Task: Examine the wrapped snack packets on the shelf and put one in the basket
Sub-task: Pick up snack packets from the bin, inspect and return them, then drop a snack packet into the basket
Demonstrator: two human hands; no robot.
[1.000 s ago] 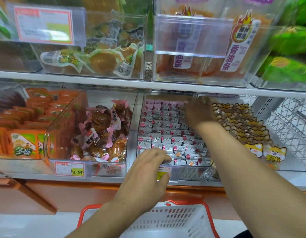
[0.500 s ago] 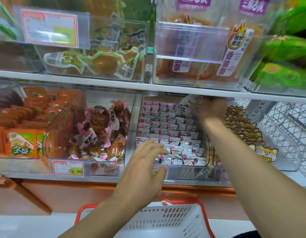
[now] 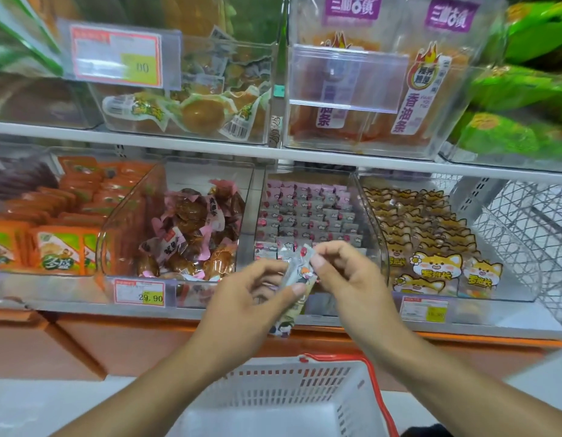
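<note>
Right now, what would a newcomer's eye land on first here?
Both hands, left hand and right hand, pinch one small snack packet at centre, in front of the pink-packet bin. Below them sits the white basket with red handles.

Colours on shelf
White basket (image 3: 304, 386) with red rim; grey-white packet (image 3: 300, 272) bearing orange print; orange packs (image 3: 57, 250) leftward.
</note>
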